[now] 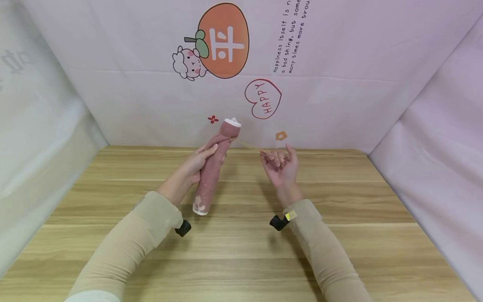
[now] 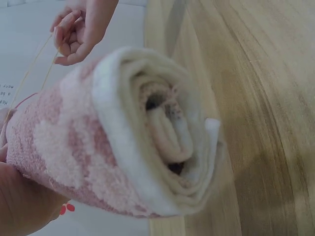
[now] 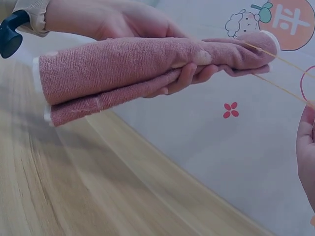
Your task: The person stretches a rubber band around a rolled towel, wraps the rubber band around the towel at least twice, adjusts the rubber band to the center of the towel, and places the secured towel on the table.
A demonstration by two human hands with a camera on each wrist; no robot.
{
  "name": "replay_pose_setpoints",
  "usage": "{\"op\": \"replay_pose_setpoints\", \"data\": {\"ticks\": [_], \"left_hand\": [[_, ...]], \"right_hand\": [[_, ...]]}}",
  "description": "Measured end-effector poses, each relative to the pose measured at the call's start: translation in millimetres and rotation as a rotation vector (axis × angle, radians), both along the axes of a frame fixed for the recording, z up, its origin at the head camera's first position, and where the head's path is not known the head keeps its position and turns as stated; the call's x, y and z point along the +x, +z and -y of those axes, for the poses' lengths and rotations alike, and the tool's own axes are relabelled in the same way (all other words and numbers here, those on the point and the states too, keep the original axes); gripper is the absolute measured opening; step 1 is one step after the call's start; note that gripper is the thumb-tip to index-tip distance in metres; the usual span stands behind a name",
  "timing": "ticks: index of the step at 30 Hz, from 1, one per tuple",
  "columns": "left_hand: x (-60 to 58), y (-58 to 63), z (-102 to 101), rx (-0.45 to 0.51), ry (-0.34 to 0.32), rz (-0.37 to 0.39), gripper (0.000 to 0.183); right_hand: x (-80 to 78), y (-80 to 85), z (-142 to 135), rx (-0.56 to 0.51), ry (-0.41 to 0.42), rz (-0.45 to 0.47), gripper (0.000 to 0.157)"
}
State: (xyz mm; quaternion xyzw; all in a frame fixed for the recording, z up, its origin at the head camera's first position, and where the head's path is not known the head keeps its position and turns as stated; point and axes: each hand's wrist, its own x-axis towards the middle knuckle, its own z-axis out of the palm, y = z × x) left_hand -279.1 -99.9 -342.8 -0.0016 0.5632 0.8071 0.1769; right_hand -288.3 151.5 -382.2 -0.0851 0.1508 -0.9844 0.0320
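Note:
A rolled pink towel (image 1: 212,176) with white edges is held up at a slant above the table, my left hand (image 1: 197,162) gripping it around its middle. Near its upper end a thin tan rubber band (image 1: 247,145) loops around the roll and pinches it in. My right hand (image 1: 281,165) holds the other end of the band with curled fingers, stretching it taut to the right. The left wrist view shows the towel's spiral end (image 2: 162,132) up close. In the right wrist view both strands of the rubber band (image 3: 283,87) run from the towel to my fingers.
Beneath the hands lies a wood-grain table (image 1: 241,256). A white printed cloth (image 1: 339,105) hangs behind it, with white cloth walls at left and right. A dark wrist camera (image 1: 183,228) sits by the left cuff, another camera (image 1: 278,223) by the right.

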Motion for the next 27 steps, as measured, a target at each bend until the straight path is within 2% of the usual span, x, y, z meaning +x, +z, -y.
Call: {"op": "replay_pose_setpoints", "data": {"ticks": [5,10,17,24,27], "left_hand": [[-1.1,0.3,3,-0.003,0.013,-0.004,0.050],[-0.7,-1.1,6,0.006,0.011,0.014,0.051],[1.3,0.0,0,-0.018,-0.039,-0.050,0.052],[2.6,0.3,-4,0.014,-0.044,-0.069,0.049],[3.0,-1.2,-5,0.014,-0.062,-0.085,0.049]], "right_hand": [[0.8,-2.8,-5,-0.087,-0.002,0.022,0.067],[-0.2,-3.6,-8,-0.163,0.034,0.077,0.062],[-1.3,-0.3,-3,-0.289,0.058,0.167,0.053],[0.1,2.5,0,-0.315,0.051,0.236,0.051],[0.6,6.1,1,-0.333,0.060,0.269,0.035]]}}
